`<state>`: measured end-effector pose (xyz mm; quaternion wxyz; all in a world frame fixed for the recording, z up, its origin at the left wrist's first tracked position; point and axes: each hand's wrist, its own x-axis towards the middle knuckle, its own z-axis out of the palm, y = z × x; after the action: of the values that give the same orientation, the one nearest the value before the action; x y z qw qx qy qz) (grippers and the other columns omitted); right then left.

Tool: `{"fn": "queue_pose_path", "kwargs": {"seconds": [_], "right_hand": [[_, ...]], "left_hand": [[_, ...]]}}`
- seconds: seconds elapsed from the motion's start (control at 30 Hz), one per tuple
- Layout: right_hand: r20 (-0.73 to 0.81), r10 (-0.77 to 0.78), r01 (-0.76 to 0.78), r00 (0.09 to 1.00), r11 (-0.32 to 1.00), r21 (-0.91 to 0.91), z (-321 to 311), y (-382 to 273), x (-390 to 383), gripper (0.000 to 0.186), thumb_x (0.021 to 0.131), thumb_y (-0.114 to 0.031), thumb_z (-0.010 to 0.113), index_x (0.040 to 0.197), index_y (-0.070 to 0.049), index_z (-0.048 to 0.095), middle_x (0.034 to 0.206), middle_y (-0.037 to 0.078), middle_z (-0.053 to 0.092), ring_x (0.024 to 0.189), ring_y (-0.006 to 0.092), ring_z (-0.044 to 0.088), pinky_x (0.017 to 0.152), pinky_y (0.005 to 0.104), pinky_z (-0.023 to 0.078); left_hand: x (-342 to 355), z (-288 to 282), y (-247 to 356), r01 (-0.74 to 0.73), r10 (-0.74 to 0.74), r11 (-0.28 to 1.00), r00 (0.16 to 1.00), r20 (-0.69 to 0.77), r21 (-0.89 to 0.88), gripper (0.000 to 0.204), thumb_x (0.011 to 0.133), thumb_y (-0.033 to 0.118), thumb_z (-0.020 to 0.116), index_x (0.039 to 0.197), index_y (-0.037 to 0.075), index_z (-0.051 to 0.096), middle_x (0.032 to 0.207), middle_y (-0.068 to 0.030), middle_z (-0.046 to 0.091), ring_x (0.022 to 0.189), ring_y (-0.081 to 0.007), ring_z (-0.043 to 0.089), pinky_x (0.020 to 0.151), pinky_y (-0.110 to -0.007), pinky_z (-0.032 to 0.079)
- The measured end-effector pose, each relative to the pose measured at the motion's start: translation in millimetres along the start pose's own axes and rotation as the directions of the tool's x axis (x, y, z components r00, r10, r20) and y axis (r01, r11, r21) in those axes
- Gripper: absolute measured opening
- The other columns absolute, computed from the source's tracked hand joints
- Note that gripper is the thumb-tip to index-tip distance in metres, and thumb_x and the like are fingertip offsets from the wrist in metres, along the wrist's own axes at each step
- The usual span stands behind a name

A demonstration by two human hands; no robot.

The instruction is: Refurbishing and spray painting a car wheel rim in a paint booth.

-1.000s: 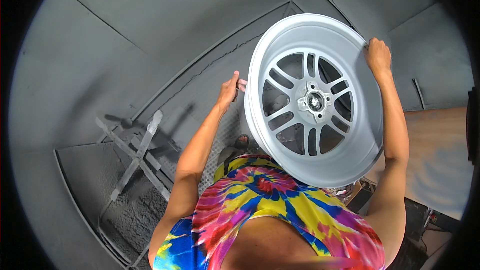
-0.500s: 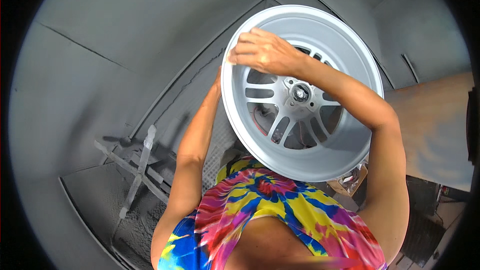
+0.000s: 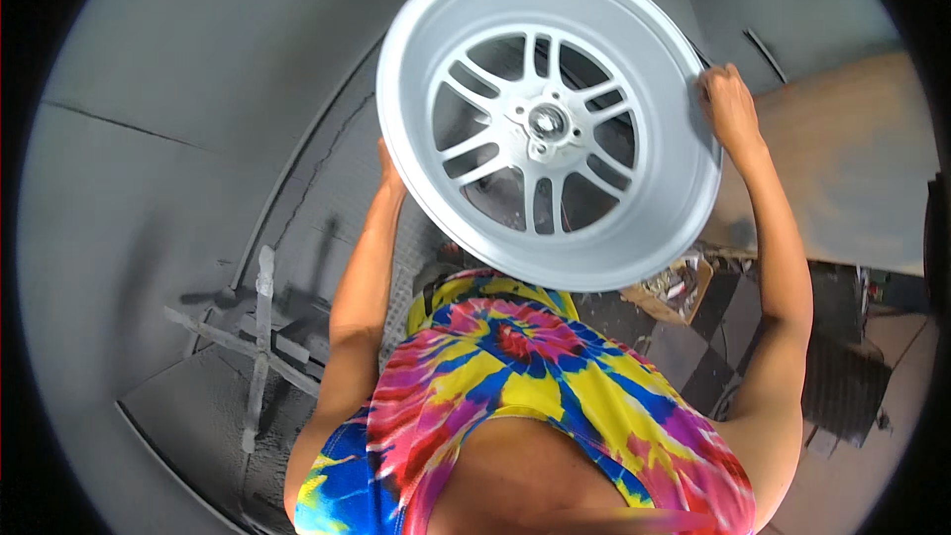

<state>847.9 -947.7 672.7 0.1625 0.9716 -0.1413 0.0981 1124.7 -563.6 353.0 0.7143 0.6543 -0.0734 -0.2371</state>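
The right hand (image 3: 728,104) had just come back from across the wheel's face: half a second earlier it had been at the left edge, and now it was at the right edge, fingers curled and apparently gripping there. The silver wheel (image 3: 548,122) had also turned partway about its centre and sat farther left and farther from the body, though the view itself had shifted too. The left hand (image 3: 388,166) was at the left edge, its fingers mostly hidden behind the wheel, so how firmly it was closed could not be told.

For the turning, this seemed to mean a stroke had ended, with the wheel steadied from both sides again. The wheel was held up tilted in front of the patterned shirt (image 3: 505,342); whether the two touched was unclear. The crossed stand (image 3: 263,342) stood well apart at near left, and a filled box (image 3: 698,297) lay beyond the near right edge.
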Motion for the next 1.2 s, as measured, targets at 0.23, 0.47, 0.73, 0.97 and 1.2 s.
{"fn": "queue_pose_path", "kwargs": {"seconds": [0.23,0.47,0.73,0.97,1.2], "right_hand": [[0.428,-0.071,-0.150,0.901,0.875,0.461,-121,-116,-104,0.027,0.068,0.013,0.069,0.092,0.001,0.073,0.091,0.017,0.066,0.093,0.0383,0.063,0.083,0.0453,0.053],[0.049,-0.483,0.201,0.874,0.453,0.869,-102,-216,-69,0.043,0.068,0.007,0.078,0.110,-0.003,0.074,0.087,0.012,0.059,0.081,0.0311,0.062,0.073,0.0402,0.052],[-0.548,-0.411,0.685,0.729,0.439,0.582,-9,-291,110,0.015,0.085,-0.007,0.061,0.091,0.000,0.072,0.099,0.023,0.064,0.098,0.0404,0.066,0.084,0.0475,0.055],[-0.152,-0.623,0.487,0.767,0.412,0.770,-61,-267,18,0.015,0.085,-0.005,0.067,0.097,0.002,0.070,0.095,0.016,0.062,0.094,0.0354,0.064,0.078,0.0437,0.054],[-0.302,-0.516,0.556,0.801,0.457,0.694,-41,-289,67,0.011,0.088,-0.009,0.070,0.093,0.000,0.071,0.097,0.017,0.065,0.095,0.0346,0.064,0.078,0.0423,0.054]], "left_hand": [[9,0,-30,-0.071,0.048,0.952,0.995,-0.084,-0.296,0.021,0.099,0.010,0.057,0.109,-0.006,0.068,0.091,-0.0121,0.071,0.075,-0.0194,0.069,0.066,-0.033,0.058],[11,17,-35,-0.007,-0.020,0.962,0.995,-0.096,-0.272,0.017,0.097,0.010,0.064,0.107,-0.003,0.069,0.091,-0.0091,0.072,0.073,-0.0154,0.068,0.065,-0.030,0.057],[-3,42,0,-0.033,0.015,0.991,0.991,-0.136,-0.133,0.044,0.104,0.041,0.058,0.101,0.000,0.072,0.083,-0.0048,0.071,0.070,-0.0102,0.063,0.062,-0.029,0.051],[-7,44,-6,0.047,-0.090,0.967,0.983,-0.163,-0.249,0.050,0.105,0.044,0.055,0.091,-0.001,0.072,0.078,-0.0030,0.068,0.069,-0.0103,0.058,0.065,-0.030,0.048],[20,36,-18,0.067,-0.104,0.952,0.989,-0.108,-0.300,0.032,0.101,0.029,0.061,0.100,-0.001,0.072,0.089,-0.0050,0.071,0.078,-0.0127,0.064,0.071,-0.031,0.052]]}}
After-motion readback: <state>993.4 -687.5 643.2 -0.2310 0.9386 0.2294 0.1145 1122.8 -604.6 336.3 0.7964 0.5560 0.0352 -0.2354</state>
